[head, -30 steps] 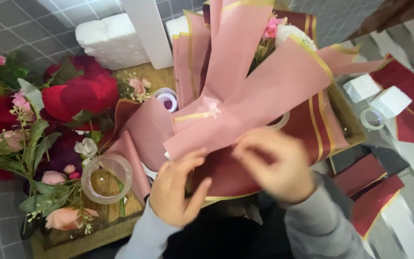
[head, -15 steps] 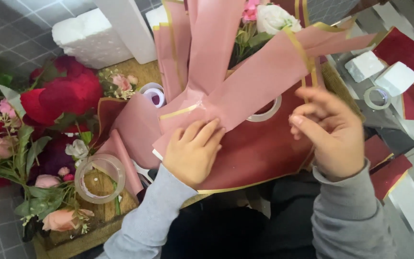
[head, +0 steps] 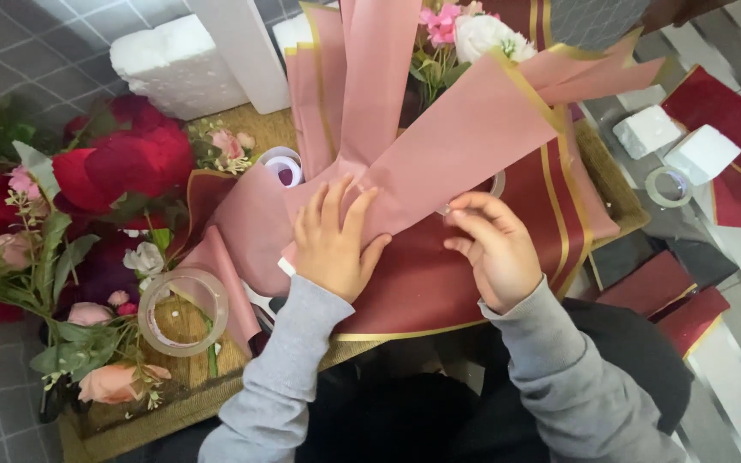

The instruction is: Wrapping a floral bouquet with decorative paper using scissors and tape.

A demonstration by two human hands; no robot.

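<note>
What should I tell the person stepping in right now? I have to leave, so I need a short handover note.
Left hand: flat, palm down, pressing the folded pink wrapping paper over the bouquet.
Right hand: fingertips pinching something small and clear at the paper's edge, possibly tape; hard to tell.
Things: dark red wrapping sheet lies under the pink one; white and pink flowers show at the top. Clear tape roll sits left of the bouquet.
Done: pink sheets folded around the flowers.
Left: the fold looks unsecured; the dark red sheet lies unfolded.

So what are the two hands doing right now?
Left hand: open, flat on the pink wrapping paper.
Right hand: fingers pinched; holding what, cannot tell.
</note>
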